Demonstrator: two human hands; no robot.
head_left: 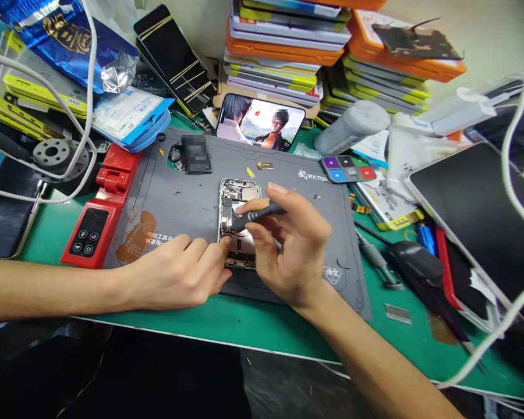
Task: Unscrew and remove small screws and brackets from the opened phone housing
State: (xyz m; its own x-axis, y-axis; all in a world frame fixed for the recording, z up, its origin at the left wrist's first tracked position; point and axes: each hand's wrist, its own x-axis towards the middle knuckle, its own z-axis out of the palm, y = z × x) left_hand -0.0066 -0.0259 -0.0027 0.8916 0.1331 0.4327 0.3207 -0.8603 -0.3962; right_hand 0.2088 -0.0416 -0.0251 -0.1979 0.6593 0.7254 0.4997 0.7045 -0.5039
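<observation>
An opened phone lies on the grey mat, its inner parts exposed. My right hand is closed around a dark screwdriver, whose tip points down at the left side of the phone's interior. My left hand rests at the phone's lower left edge, fingers curled and fingertips against the frame; whether anything small is between them is hidden. Small yellow and brown pieces lie above the phone. Farther back on the mat is a black part, partly blurred.
A lit phone leans against stacked boxes at the back. The red device stands left of the mat. On the right are a screwdriver, a tablet-like panel and a white cable.
</observation>
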